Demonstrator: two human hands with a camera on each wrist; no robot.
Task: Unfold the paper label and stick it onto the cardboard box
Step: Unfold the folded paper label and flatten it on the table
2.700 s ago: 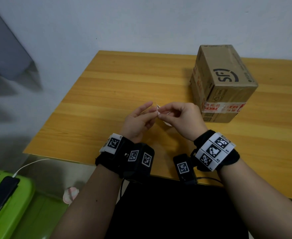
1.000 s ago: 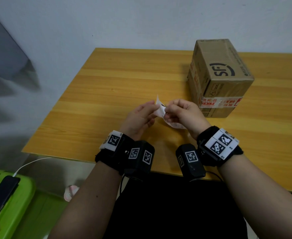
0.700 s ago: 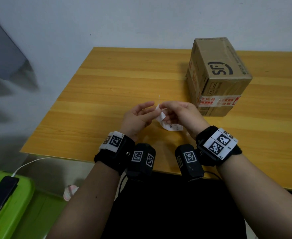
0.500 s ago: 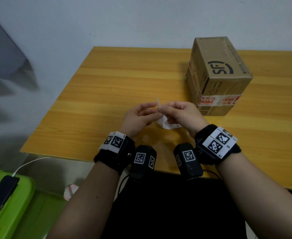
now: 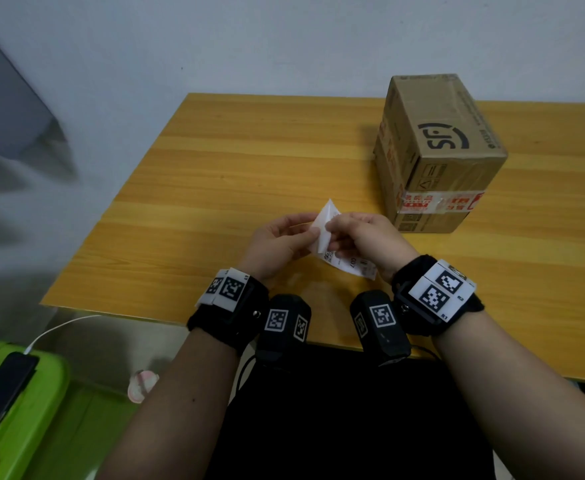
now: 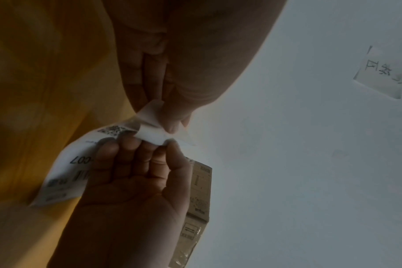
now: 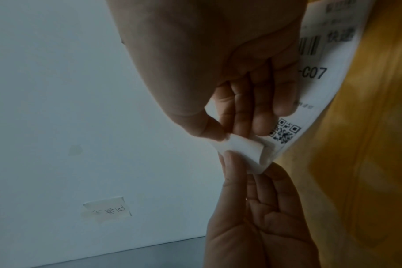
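The white paper label (image 5: 325, 225) is held just above the wooden table (image 5: 235, 174), between both hands. My left hand (image 5: 310, 234) pinches a blank white flap (image 6: 154, 110) of it with thumb and fingers. My right hand (image 5: 331, 226) pinches the label beside that flap, and the printed part (image 5: 350, 265) with a QR code (image 7: 285, 133) and "C07" trails back under its palm. The cardboard box (image 5: 436, 150) stands upright on the table, to the right of and beyond the hands, apart from them. In the left wrist view the box (image 6: 200, 190) shows partly behind the right hand (image 6: 138, 145).
The table's near edge (image 5: 166, 318) runs just under the wrists. A green bin (image 5: 24, 420) carrying a black phone (image 5: 0, 393) sits on the floor at lower left. A small handwritten note (image 7: 108, 208) is taped to the pale wall behind the table.
The label has opened further: a blank white corner now stands up between the hands, and more of the printed part hangs toward my right wrist. Both hands stayed in place.
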